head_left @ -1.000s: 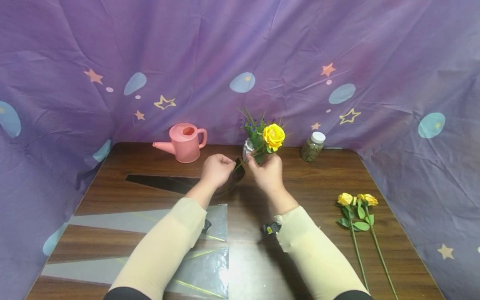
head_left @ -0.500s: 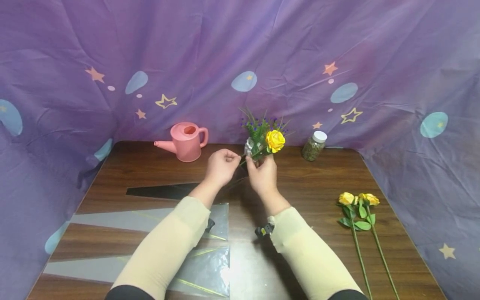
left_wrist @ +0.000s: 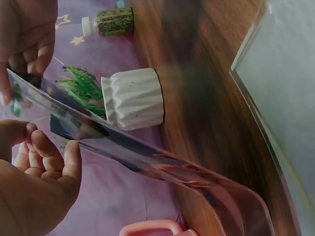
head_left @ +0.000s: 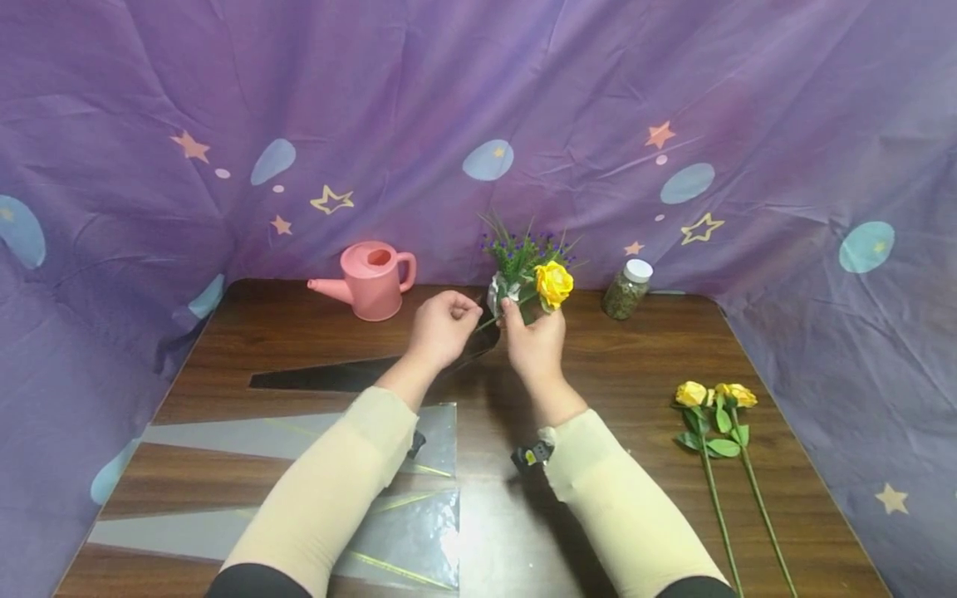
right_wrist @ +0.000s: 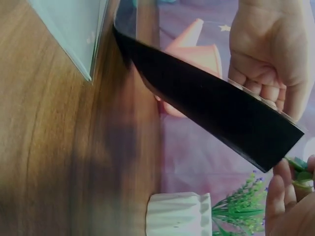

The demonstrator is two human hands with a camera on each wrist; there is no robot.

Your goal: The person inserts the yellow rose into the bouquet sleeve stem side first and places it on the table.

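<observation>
My right hand (head_left: 535, 342) holds a yellow rose (head_left: 554, 285) by its stem just below the bloom; in the right wrist view its fingers close round green leaves (right_wrist: 301, 172). My left hand (head_left: 441, 329) has thumb and fingertips pinched together by the edge of a black-backed clear flower sleeve (right_wrist: 206, 98). Raised off the table, the sleeve's wide end curves up between both hands. Its narrow end (head_left: 314, 377) lies on the wood to the left. The rose's stem points down-left toward the sleeve's wide end. Fingers partly hide where stem and sleeve meet.
Behind my hands stands a white ribbed pot (left_wrist: 135, 98) with purple-flowered greenery. A pink watering can (head_left: 374, 282) is back left, a white-lidded jar (head_left: 628, 291) back right. Two clear sleeves (head_left: 404, 531) lie front left. More yellow roses (head_left: 721, 415) lie right.
The rose has come slightly down and to the right in my right hand. My left hand has moved slightly right and up, and the sleeve's narrow end has shifted toward me.
</observation>
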